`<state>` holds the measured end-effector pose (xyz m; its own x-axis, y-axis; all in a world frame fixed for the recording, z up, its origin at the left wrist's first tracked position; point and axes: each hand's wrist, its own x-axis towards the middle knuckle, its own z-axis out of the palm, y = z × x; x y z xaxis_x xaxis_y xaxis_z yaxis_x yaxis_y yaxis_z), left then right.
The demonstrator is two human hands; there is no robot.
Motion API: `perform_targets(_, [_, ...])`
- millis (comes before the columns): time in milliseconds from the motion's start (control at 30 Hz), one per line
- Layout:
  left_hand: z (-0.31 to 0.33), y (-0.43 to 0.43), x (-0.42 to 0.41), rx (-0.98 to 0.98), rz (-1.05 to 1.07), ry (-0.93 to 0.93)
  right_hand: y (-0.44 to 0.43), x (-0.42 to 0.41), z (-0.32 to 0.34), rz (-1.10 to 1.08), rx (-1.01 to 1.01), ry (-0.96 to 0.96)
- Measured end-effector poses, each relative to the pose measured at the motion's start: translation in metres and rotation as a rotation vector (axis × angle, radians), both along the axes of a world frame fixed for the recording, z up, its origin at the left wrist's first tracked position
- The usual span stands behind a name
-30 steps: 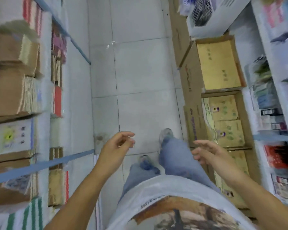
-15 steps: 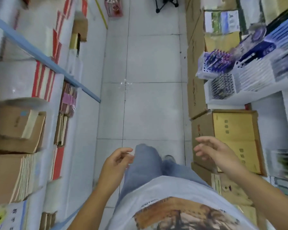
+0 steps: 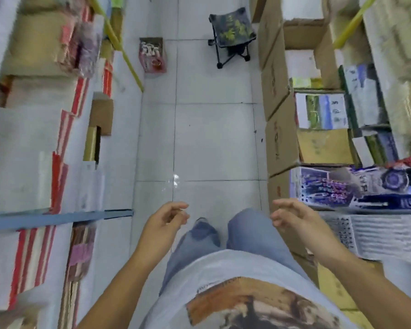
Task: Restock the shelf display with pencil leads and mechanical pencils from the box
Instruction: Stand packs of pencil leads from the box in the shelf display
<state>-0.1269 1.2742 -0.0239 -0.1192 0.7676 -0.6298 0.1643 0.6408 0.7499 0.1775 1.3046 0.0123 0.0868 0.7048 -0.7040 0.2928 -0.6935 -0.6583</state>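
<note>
Head view: red box (image 3: 152,54) on the floor far ahead, left of the folding stool (image 3: 231,34), likely light card; grip its side walls. My left hand (image 3: 165,222) and right hand (image 3: 292,217) hang apart, loosely curled, empty. Pencil display (image 3: 330,188) just beyond right hand.

tiled aisle floor (image 3: 214,138) lies open between cardboard boxes (image 3: 278,138) and shelving (image 3: 57,217); folding stool (image 3: 231,32) blocks its far end.

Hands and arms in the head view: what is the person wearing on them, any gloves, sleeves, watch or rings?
Nothing shows on either one. The left hand and right hand are bare, with no gloves, and no rings or watch can be made out. Both forearms are uncovered down to the frame edge; no sleeve reaches them. The picture is somewhat blurred, so small jewellery could be missed.
</note>
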Motion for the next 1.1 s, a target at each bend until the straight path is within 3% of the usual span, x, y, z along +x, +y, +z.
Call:
perform_targets(233, [0.005, 0.233, -0.001, 0.088, -0.026, 0.016, 0.199, 0.011, -0.017, 0.002, -0.011, -0.025])
perform_targets(667, [-0.002, 0.45, -0.044, -0.036, 0.289, 0.068, 0.574, -0.06, -0.015, 0.362, 0.024, 0.021])
perform_targets(1100, [-0.008, 0.749, -0.128, 0.018, 0.172, 0.025, 0.809, -0.131, -0.023, 0.222, -0.053, 0.027])
